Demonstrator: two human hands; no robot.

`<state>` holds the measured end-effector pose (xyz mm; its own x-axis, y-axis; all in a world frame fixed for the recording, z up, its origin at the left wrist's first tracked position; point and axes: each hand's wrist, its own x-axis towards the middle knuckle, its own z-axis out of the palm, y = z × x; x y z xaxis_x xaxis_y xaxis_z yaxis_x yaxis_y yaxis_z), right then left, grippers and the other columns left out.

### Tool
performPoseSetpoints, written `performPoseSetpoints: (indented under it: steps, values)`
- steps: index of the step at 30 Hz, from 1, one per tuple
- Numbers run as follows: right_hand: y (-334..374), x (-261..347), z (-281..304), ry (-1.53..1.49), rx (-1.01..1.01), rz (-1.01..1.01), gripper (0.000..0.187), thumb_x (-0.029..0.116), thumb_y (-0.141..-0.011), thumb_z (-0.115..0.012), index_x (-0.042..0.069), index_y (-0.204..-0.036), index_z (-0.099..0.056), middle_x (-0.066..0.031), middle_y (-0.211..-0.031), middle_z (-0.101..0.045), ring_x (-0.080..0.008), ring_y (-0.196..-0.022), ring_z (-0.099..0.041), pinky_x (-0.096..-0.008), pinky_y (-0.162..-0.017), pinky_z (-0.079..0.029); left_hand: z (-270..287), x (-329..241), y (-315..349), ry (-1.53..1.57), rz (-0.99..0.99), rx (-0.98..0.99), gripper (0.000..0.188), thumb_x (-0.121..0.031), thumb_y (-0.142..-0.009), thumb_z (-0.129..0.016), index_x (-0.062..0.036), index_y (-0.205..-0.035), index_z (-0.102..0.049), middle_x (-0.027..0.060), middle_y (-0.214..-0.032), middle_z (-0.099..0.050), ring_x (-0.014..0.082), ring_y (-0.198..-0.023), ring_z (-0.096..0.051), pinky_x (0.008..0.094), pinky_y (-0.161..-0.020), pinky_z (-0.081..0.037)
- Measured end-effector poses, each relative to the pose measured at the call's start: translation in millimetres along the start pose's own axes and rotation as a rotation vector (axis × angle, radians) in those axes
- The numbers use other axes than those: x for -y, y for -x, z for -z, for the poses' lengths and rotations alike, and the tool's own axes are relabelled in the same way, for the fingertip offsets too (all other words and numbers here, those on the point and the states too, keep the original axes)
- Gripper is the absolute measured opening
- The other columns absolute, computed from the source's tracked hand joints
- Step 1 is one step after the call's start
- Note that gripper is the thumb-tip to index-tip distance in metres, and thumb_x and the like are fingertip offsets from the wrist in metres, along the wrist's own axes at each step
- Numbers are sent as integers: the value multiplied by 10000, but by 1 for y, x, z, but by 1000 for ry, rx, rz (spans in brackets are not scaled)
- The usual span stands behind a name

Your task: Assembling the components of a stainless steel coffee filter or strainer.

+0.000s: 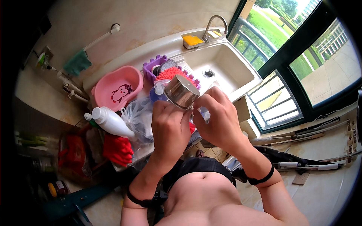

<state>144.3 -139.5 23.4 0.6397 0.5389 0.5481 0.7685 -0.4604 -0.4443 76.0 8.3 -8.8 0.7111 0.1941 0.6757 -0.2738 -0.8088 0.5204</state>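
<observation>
A small shiny metal cup (182, 92) is held up in front of me, tilted, with its flat round base turned up and away. My left hand (170, 126) is closed on its lower left edge, fingers curled under. At its lower right edge my right hand (217, 118) pinches with thumb and forefinger. What lies between the fingertips there is too small to make out. Behind the cup are a red chenille cloth (169, 74), a purple basket (149, 69) and a blue bottle with a pump top (157, 95).
A white sink (234, 60) with a curved faucet (215, 17) lies at the far right, a yellow sponge (192, 40) beside it. To the left are a pink basin (105, 86), a white bottle (113, 121), clear plastic bags (138, 119) and red gloves (117, 150). Windows (290, 64) stand at right.
</observation>
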Motion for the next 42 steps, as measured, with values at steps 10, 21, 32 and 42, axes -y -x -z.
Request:
performPoseSetpoints:
  steps: [10, 21, 32, 42]
  values:
    - [-1, -10, 5, 71, -54, 278, 237, -32, -793, -737, 33, -1015, -687, -110, -1016, -709, -337, -934, -663, -431, -836, -561, 4, -5, -1, 118, 114, 85, 92, -51, -900, -773, 6, -973, -771, 166, -926, -737, 381, -954, -617, 473, -855, -515]
    - [2, -12, 11, -47, 84, 192, 348, 11, -776, -772, 31, -1108, -671, -137, -1097, -664, -370, -1056, -634, -459, -922, -548, 3, -5, 3, 46, 64, 66, 144, -92, -912, -783, -2, -1024, -779, 172, -1004, -742, 396, -983, -594, 501, -880, -491]
    - [2, -16, 1, -132, 40, 140, 300, -10, -785, -736, 44, -1066, -647, -146, -1018, -640, -391, -965, -647, -480, -855, -544, 2, -9, 0, -13, 34, -11, 154, -70, -888, -794, 3, -1024, -785, 190, -973, -719, 412, -945, -587, 506, -856, -495]
    - [1, -7, 0, 111, 18, 287, 284, 6, -804, -752, 6, -1077, -673, -119, -949, -649, -318, -883, -655, -414, -787, -563, 5, -4, 1, -28, -25, 25, 179, -3, -877, -746, 12, -1052, -777, 193, -972, -705, 427, -960, -598, 518, -844, -502]
